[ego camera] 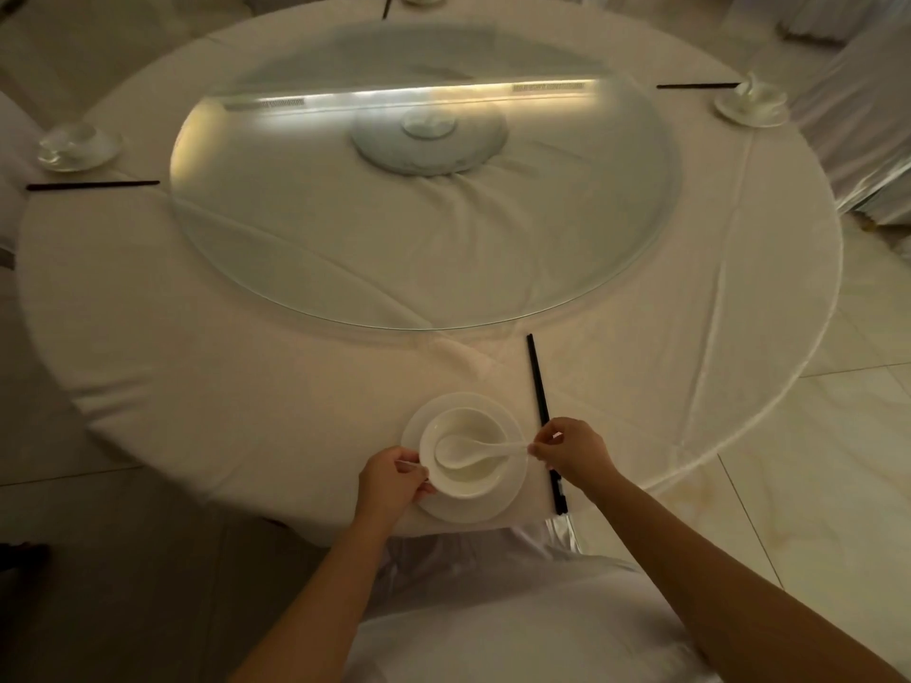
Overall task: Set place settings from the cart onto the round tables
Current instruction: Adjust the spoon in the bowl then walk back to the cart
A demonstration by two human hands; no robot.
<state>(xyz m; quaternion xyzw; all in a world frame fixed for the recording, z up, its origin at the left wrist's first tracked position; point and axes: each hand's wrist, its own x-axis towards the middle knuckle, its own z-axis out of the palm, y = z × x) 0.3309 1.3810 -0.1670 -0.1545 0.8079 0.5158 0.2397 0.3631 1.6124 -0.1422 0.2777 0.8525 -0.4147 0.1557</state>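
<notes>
At the near edge of the round table (246,386) lies a white plate (493,510) with a white bowl (473,478) on it. A white soup spoon (456,450) rests in the bowl, its handle pointing right. My right hand (572,448) pinches the end of that handle. My left hand (392,480) grips the bowl's left rim. A pair of black chopsticks (540,396) lies just right of the plate, partly under my right hand.
A big glass turntable (345,268) fills the table's middle. Other settings of plate, bowl and spoon sit at the left (76,146) and far right (752,105), each with black chopsticks beside it. A white-covered chair (517,623) stands between me and the table.
</notes>
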